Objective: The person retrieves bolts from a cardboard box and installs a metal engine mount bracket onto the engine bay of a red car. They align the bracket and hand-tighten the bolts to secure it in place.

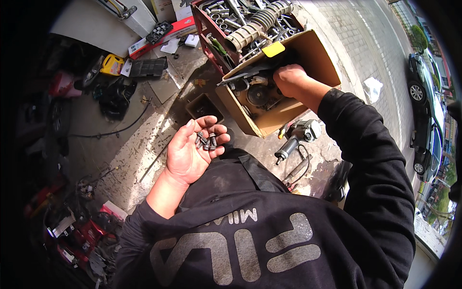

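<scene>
My left hand (195,147) is turned palm up and cupped around several small dark bolts (207,141) resting on the fingers. To its right, my right hand (292,79) reaches down into an open cardboard box (250,126). Only the back of that hand shows; its fingertips are hidden among the contents, so I cannot see whether they grip anything. Inside the box, close to the hand, lie a dark round part (258,95) and other dark, greasy metal parts. A yellow piece (273,49) sits at the box's far edge.
Behind the box stands a red toolbox (211,48) full of sockets and wrenches, with a ribbed hose (260,24) on top. An air impact wrench (293,139) lies right of the box. A dark tray (204,108) is left of it. A yellow jug (112,64) stands far left.
</scene>
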The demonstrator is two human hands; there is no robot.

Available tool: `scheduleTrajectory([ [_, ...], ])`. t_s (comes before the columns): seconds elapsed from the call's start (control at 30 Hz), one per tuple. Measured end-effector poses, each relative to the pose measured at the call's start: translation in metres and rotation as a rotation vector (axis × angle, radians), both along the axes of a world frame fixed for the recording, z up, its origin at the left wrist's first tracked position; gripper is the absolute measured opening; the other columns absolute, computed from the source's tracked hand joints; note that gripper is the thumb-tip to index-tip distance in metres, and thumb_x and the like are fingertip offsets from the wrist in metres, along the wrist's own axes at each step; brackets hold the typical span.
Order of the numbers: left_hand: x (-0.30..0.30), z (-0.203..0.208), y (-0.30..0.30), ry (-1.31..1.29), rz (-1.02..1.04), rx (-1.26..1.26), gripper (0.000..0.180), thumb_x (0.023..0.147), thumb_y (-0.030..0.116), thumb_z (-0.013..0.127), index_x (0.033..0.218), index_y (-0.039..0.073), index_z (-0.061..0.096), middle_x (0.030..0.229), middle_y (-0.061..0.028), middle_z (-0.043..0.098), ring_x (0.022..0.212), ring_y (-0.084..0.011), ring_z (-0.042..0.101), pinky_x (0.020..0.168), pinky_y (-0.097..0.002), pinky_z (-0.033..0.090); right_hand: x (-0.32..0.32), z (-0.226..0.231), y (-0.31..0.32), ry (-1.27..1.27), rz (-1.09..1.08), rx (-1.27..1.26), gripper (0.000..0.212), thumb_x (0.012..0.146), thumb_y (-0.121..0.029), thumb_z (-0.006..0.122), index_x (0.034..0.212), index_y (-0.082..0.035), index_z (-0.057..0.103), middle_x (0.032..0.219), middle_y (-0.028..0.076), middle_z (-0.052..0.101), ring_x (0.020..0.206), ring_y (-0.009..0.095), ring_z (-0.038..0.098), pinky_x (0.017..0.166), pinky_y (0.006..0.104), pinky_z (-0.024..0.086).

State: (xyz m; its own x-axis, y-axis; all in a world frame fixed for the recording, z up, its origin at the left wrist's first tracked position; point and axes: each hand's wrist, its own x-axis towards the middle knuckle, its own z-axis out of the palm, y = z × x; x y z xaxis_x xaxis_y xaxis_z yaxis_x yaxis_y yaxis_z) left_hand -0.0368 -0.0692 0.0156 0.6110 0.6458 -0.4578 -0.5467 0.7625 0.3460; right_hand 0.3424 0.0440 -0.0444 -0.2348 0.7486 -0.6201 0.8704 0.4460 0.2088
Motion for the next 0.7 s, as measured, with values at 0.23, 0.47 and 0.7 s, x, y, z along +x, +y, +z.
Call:
scheduleTrajectory([
  [0.23, -0.005, 0.0, 0.003, 0.011, 0.026, -0.003, 0.053, 0.115, 0.049, 0.052, 0.14, 0.004, 0.064, 0.128, -0.0177, 0.076, 0.116, -0.0296, 0.077, 0.091, -0.0412, 0.064, 0.02, 0.035, 0.008, 0.168, -0.191, -0.067, 0.041, 0.074, -0.029, 0.083, 0.101, 0.001, 0.078, 0.102, 0.024, 0.079, 0.099, 0.043, 0.077, 0.087, 0.0506, 0.064],
  [0.47, 0.004, -0.01, 0.009, 0.106, -0.033, 0.003, 0.052, 0.115, 0.049, 0.051, 0.141, 0.005, 0.063, 0.127, -0.0167, 0.076, 0.115, -0.0278, 0.076, 0.089, -0.0401, 0.064, 0.046, 0.088, -0.001, 0.553, -0.458, 0.216, 0.055, 0.077, -0.039, 0.084, 0.106, 0.006, 0.071, 0.107, 0.028, 0.077, 0.105, 0.043, 0.076, 0.091, 0.0493, 0.06],
  [0.7, 0.03, -0.019, 0.024, 0.025, -0.082, -0.056, 0.067, 0.116, 0.062, 0.041, 0.144, 0.005, 0.062, 0.135, -0.0178, 0.074, 0.124, -0.0282, 0.074, 0.091, -0.0364, 0.062, 0.037, 0.1, -0.022, 0.544, -0.453, 0.232, 0.051, 0.078, -0.038, 0.084, 0.1, 0.005, 0.068, 0.103, 0.028, 0.075, 0.103, 0.046, 0.074, 0.09, 0.0508, 0.059],
])
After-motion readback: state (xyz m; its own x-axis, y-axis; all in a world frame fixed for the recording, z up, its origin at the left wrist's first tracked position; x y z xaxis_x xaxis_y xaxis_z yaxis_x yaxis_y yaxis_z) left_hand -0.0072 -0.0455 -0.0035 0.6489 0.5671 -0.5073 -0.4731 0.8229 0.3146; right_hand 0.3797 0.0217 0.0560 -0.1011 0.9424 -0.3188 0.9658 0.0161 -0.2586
